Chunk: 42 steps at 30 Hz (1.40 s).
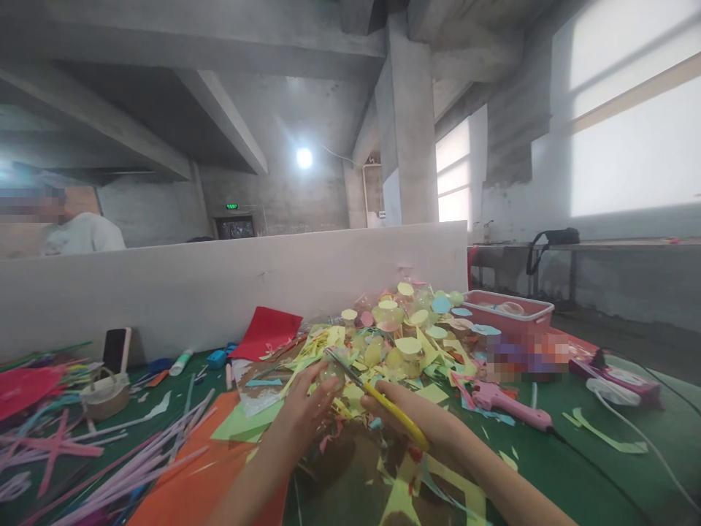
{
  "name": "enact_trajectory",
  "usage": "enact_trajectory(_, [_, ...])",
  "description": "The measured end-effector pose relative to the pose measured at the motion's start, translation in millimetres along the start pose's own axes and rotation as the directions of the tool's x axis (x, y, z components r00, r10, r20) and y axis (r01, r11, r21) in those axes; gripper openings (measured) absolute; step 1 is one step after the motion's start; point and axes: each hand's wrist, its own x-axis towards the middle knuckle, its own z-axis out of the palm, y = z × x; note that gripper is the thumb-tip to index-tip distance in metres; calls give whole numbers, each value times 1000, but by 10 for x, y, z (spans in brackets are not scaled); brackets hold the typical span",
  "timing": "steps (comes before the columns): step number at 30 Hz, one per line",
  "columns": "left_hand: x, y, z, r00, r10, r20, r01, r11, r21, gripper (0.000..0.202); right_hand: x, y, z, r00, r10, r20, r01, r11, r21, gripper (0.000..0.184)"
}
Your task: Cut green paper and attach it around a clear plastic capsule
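My right hand is closed around the yellow handles of a pair of scissors, whose blades point up and left toward my left hand. My left hand is curled around a small clear, roundish piece right at the blade tips. Both hands hover over a heap of pastel paper scraps and paper-capped clear balls on a green table.
A pink glue gun lies right of my hands, its cord trailing off. A pink tray sits behind it. Orange paper, red paper, paper strips, a tape roll and a phone lie left. A white partition crosses behind; a person sits beyond it.
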Motion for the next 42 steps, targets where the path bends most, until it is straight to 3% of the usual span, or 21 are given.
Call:
enact_trajectory(6, [38, 2, -50, 999, 52, 1, -52, 999, 17, 22, 42, 56, -41, 993, -30, 116, 37, 997, -61, 51])
enact_trajectory(11, [116, 70, -139, 994, 102, 49, -104, 993, 47, 23, -23, 55, 5, 994, -46, 100, 42, 998, 42, 52])
enact_trajectory(18, [99, 48, -106, 992, 120, 32, -122, 991, 51, 24, 43, 113, 13, 990, -68, 125, 74, 996, -43, 53])
enact_trajectory(29, [97, 85, -135, 983, 164, 84, -170, 983, 73, 28, 90, 178, -2, 990, -52, 134, 57, 998, -28, 57])
enact_trajectory(38, [35, 48, -50, 999, 49, 12, -49, 996, 68, 29, 86, 108, -23, 995, -19, 102, 24, 998, -49, 52])
enact_trajectory(42, [33, 22, -50, 999, 49, 7, -49, 997, 55, 30, 79, 122, -11, 998, -14, 65, 18, 998, -59, 52])
